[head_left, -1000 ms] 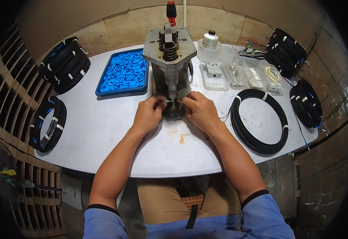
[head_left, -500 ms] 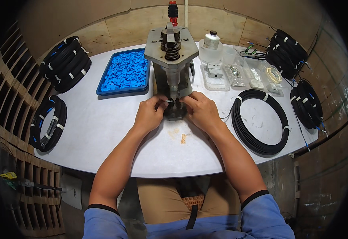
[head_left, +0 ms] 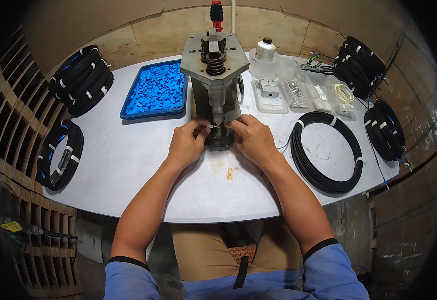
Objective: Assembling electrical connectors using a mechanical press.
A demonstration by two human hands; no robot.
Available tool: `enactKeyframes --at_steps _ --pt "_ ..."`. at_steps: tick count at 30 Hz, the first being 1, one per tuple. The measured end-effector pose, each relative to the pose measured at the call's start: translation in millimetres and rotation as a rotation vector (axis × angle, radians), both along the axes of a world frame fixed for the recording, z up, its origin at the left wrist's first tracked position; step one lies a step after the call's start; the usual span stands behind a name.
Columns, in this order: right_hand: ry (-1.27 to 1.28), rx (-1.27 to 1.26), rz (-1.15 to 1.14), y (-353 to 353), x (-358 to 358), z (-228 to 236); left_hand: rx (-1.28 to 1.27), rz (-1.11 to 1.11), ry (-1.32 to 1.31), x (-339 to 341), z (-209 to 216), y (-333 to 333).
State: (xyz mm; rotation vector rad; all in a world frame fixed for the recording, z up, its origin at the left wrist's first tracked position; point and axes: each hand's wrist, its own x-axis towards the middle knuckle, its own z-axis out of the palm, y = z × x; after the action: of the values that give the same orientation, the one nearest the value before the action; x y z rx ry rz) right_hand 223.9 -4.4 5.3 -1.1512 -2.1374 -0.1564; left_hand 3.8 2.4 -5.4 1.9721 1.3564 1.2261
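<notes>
**Both hands pinch a small part at the base of a bench press.**

A small pale part (head_left: 212, 127), too small to identify, sits at the foot of the grey metal hand press (head_left: 215, 75), at the centre of the white table (head_left: 128, 165). The left hand (head_left: 187, 143) and the right hand (head_left: 251, 140) meet at this part, fingertips closed together on it from either side, both hands resting on the table against the press base. Behind the left hand lies a blue tray (head_left: 155, 91) filled with small blue pieces. Right of the press stand a white bottle (head_left: 264, 53) and clear bags of small hardware (head_left: 308, 94). A large black cable coil (head_left: 327, 152) lies flat beside the right forearm. Further bundled black coils (head_left: 81, 79) rest at the table's left and right edges.
</notes>
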Motion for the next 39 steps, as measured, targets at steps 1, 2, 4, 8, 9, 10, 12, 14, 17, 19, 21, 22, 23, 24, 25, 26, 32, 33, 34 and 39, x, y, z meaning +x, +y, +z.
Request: enactKeyframes --at_steps 1,2,4,8,9,10,12,14,17,19,21,22,23,24,25,26,32,33,34,39 --pt "0.000 0.000 0.000 0.0 0.3 -0.5 0.000 0.000 -0.003 0.0 -0.2 0.1" --pt "0.002 0.002 0.001 0.0 0.5 -1.0 0.000 -0.001 -0.003 0.0 -0.1 0.0" --pt "0.005 0.005 0.002 -0.2 0.5 -1.1 -0.029 0.004 -0.016 -0.2 0.2 -0.3" --pt "-0.007 0.007 -0.005 -0.5 0.1 -0.7 -0.019 0.013 -0.021 0.0 -1.9 0.4" --pt "-0.007 0.004 -0.006 -0.5 0.1 -0.6 -0.018 0.016 -0.023 -0.2 -2.4 0.7" --pt "-0.008 0.004 -0.006 -0.6 0.1 -0.4 -0.017 0.019 -0.025 -0.3 -2.8 1.0" --pt "-0.005 0.007 -0.008 -0.6 -0.2 -0.1 -0.013 0.016 -0.028 -0.5 -3.3 1.2" --pt "-0.005 0.002 -0.008 -0.8 -0.2 0.2 -0.009 0.013 -0.031 -0.1 -2.1 0.6" --pt "0.000 0.014 -0.005 -0.4 -0.4 -0.8 -0.038 0.018 -0.018 0.5 -0.2 -0.4" --pt "0.004 0.031 -0.002 -0.5 -0.7 -0.7 -0.056 0.023 -0.009 0.9 0.1 -0.2" --pt "0.002 0.018 -0.010 -1.4 -1.1 0.8 -0.058 0.024 -0.011 1.2 1.2 -1.2" --pt "0.002 0.018 -0.009 -1.5 -1.3 1.0 -0.059 0.024 -0.012 1.0 1.9 -1.5" --pt "0.005 0.012 -0.006 -1.7 -1.2 1.2 -0.059 0.025 -0.011 0.7 1.4 -1.3" --pt "0.009 0.006 -0.003 -1.8 -1.4 1.4 -0.066 0.023 -0.016 0.4 0.5 -0.8" --pt "0.009 0.006 -0.002 -2.0 -1.6 1.6 -0.073 0.022 -0.020 0.3 0.0 -0.6" --pt "0.012 -0.010 -0.007 -2.2 -1.7 2.0 -0.074 0.022 -0.020 0.1 -0.2 -0.6" --pt "0.013 -0.030 -0.017 -3.0 -1.5 2.0 -0.056 0.022 0.005 0.3 0.6 -0.9" --pt "0.013 -0.031 -0.016 -3.0 -1.6 2.0 -0.050 0.022 0.005 -0.4 -1.3 0.4" --pt "0.013 -0.031 -0.017 -2.9 -1.6 1.8 -0.045 0.021 0.005 -0.4 -1.8 0.9" --pt "0.026 -0.029 -0.013 -2.5 -2.1 1.1 -0.056 0.023 0.006 -0.9 -2.7 1.1"
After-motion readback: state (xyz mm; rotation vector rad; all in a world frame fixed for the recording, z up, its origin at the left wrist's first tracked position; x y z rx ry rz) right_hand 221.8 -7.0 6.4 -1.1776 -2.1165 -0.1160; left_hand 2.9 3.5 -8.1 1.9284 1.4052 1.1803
